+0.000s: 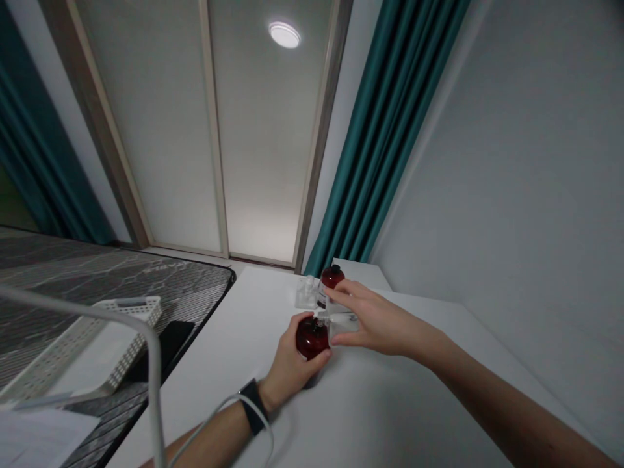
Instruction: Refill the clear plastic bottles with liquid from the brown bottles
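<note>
My left hand point(290, 370) is wrapped round a dark red round bottle point(312, 337) that stands on the white table point(370, 416). My right hand point(375, 318) reaches in from the right, its fingers pinched on a small clear plastic piece point(341, 322) right beside the bottle's top. A second dark red bottle point(332, 276) stands farther back, next to a small clear container point(307, 292). A black band sits on my left wrist point(253, 404).
A white perforated basket point(104, 344) lies on a grey patterned mat point(73, 273) at the left, with a dark flat object point(168, 341) beside it. A white tube point(151, 364) curves across the lower left. Teal curtains point(390, 130) and a wall stand behind.
</note>
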Motion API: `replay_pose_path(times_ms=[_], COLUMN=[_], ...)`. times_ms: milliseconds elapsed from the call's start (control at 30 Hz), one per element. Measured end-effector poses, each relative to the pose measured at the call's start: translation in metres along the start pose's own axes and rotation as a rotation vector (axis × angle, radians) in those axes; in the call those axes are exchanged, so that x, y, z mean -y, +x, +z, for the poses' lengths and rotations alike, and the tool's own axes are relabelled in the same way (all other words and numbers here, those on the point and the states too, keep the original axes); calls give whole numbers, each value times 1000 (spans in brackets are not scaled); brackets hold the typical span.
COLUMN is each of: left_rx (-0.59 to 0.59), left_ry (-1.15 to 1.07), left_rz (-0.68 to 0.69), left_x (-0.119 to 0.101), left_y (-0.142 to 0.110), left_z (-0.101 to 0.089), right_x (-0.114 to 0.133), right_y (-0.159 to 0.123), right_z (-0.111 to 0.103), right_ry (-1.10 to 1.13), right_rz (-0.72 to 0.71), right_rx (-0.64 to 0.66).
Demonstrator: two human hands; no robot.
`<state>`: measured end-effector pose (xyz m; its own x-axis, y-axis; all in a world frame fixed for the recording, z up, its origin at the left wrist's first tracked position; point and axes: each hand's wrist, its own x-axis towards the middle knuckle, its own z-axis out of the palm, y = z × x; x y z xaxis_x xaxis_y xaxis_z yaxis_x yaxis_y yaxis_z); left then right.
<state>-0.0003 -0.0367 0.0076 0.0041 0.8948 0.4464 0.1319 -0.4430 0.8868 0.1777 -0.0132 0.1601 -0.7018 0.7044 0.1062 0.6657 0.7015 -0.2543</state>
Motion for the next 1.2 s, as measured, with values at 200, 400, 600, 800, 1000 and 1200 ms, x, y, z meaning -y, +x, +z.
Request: replay_pose_path(times_ms=[200,400,600,800,1000,1200], left_rx=[-5,-8,-9,0,13,13], left_ry=[1,3,9,3,-12,-5], left_rz=[13,7,14,18,5,9], left_x=[1,-2,2,3,2,3], left_y=[-1,0,-1,-1,-1,0], left_z=[0,0,0,1,1,1], right_x=[1,1,0,1,1,2], right_y=[0,0,1,2,2,2], right_z=[-1,-1,-1,-3,-3,-3], right_ry=[-18,-22,-35,-56,-72,-92], right_rz=[-16,-29,-37,-29,-33,-39], right_rx=[2,-4,-10,8,14,18])
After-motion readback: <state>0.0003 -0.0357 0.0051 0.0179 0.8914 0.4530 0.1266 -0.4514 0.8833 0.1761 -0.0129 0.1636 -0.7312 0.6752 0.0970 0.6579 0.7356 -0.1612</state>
